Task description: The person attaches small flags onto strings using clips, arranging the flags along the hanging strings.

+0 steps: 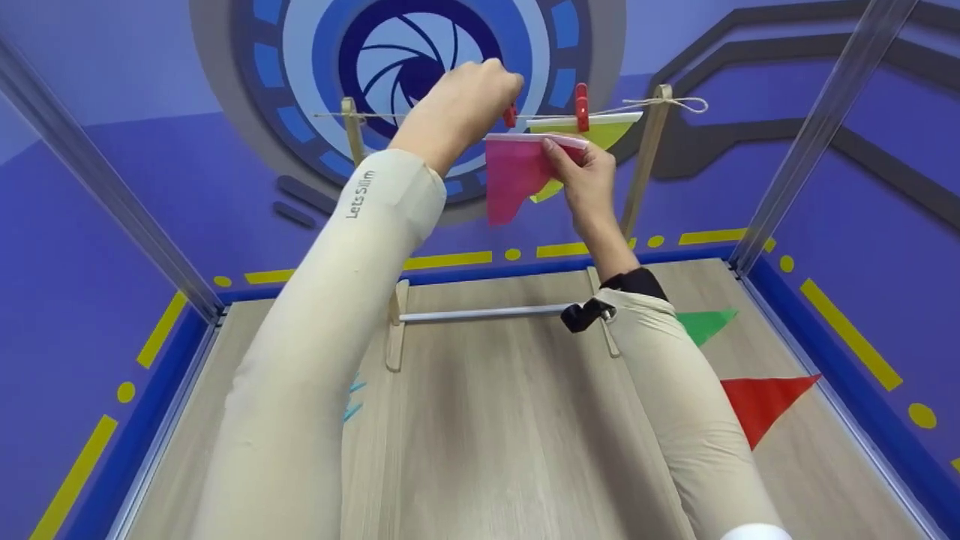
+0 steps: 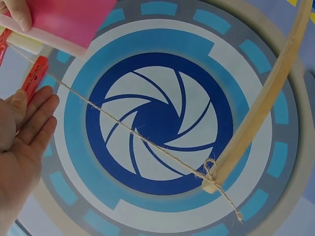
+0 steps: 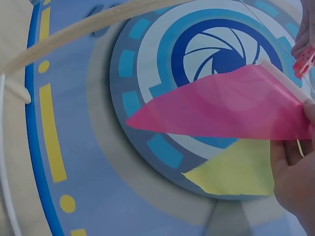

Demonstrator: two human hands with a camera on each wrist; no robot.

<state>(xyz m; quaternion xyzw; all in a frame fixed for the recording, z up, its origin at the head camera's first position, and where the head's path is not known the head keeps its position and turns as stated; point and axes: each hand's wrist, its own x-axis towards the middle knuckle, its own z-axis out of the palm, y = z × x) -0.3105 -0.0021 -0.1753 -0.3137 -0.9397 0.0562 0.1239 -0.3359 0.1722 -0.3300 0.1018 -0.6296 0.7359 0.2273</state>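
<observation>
My left hand (image 1: 469,105) pinches a red clothespin (image 2: 35,78) between thumb and fingers, close to the twine (image 2: 118,121). With its thumb and fingers my right hand (image 1: 589,176) holds a pink pennant (image 1: 514,172) by its white top edge, just below the line. Behind the pink pennant hangs a yellow pennant (image 1: 611,131), clipped to the twine by a second red clothespin (image 1: 582,106). In the right wrist view the pink pennant (image 3: 221,108) overlaps part of the yellow one (image 3: 236,172). The clothespin in my left hand appears apart from the pink pennant.
Two wooden posts, left (image 1: 352,131) and right (image 1: 645,165), carry the twine. A white rod (image 1: 487,312) joins their feet. A green pennant (image 1: 705,325) and a red pennant (image 1: 769,405) lie right of my right arm. Light-blue pieces (image 1: 352,401) lie by my left sleeve.
</observation>
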